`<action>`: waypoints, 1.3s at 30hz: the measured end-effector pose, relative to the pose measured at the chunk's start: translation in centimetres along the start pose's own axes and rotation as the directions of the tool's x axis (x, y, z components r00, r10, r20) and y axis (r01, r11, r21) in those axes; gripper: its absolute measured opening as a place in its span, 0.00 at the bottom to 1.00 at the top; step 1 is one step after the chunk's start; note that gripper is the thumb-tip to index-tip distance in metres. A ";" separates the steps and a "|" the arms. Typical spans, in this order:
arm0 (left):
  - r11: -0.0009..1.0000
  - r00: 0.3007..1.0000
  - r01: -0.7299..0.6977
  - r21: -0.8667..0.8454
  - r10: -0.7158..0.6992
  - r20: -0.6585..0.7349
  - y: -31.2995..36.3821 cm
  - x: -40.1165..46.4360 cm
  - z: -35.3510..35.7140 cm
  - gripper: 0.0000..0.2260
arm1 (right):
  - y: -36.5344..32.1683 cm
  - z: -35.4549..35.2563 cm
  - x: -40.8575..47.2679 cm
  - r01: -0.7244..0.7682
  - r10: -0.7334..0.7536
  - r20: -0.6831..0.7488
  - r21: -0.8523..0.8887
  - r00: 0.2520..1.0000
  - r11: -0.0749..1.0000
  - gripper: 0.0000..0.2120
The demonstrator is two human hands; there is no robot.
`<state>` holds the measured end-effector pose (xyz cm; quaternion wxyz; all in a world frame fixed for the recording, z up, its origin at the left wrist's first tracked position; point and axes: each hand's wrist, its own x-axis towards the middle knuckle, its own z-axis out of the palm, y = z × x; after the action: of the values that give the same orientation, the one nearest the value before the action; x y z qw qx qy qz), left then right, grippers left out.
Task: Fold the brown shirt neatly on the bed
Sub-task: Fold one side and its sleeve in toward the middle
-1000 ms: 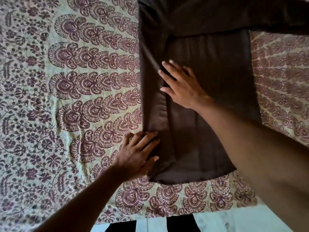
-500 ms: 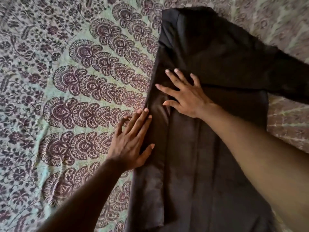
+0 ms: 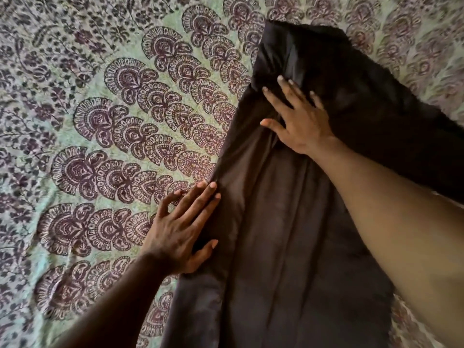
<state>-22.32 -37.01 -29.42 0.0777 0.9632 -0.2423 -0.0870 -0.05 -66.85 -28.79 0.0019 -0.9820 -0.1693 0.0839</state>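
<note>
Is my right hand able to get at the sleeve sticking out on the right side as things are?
Probably yes. The right hand lies flat and open on the brown shirt, and the sleeve lies just beside it on the bedspread with nothing on top.

Dark brown cloth shirt (image 3: pixel 288 247): smooth woven fabric, faint satin sheen along the creases, soft ridges lengthwise. Pale green cotton-like bedspread (image 3: pixel 88 121) with maroon block-printed paisley fans: matt, slightly wrinkled, print looks grainy and uneven.
</note>
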 end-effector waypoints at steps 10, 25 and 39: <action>0.999 1.000 0.010 -0.034 -0.009 0.017 -0.1 -0.1 -0.3 0.41 | -1.1 -0.4 1.5 -0.070 0.069 0.030 0.046 0.997 0.996 0.37; 0.980 0.979 -0.050 -0.193 0.009 -0.204 0.1 13.9 -4.3 0.31 | -1.0 -1.0 -3.6 -0.194 0.195 -0.026 0.032 0.981 0.981 0.31; 0.998 0.998 -0.060 -0.029 0.060 -0.023 -1.0 17.6 -1.9 0.36 | 7.5 -1.8 0.8 -0.591 0.554 0.244 0.118 0.796 0.798 0.33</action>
<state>-6.21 -44.41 -30.02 0.0970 0.9551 -0.2689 -0.0778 3.46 -73.62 -27.40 0.0525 -0.9688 0.1463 0.1930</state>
